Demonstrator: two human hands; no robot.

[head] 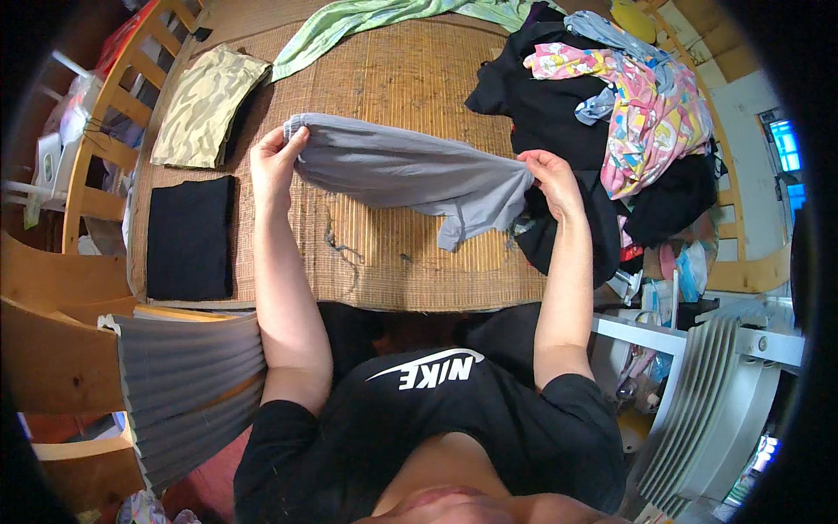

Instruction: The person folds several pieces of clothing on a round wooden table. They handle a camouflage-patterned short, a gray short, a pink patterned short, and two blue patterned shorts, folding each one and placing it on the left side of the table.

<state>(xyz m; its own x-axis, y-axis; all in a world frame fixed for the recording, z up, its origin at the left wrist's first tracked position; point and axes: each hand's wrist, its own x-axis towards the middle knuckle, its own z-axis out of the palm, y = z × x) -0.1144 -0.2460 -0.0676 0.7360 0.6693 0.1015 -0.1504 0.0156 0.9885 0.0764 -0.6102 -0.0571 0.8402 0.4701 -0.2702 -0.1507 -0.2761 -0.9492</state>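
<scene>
A light grey garment (406,164) with a gathered elastic edge is stretched sideways above the bed mat. At its elastic end, my left hand (278,157) pinches the cloth between thumb and fingers. My right hand (553,180) grips the opposite end. One loose part of the garment hangs down near my right hand. To the left of my left hand lie folded camouflage-patterned cloth (200,108) and, nearer me, a folded black garment (190,239).
The woven mat (406,281) covers the bed between wooden rails (108,147). A heap of black clothes (550,98) and a pink patterned garment (655,124) lies at the right. Green cloth (360,23) spreads along the far side. A grey pleated curtain (190,386) hangs at lower left.
</scene>
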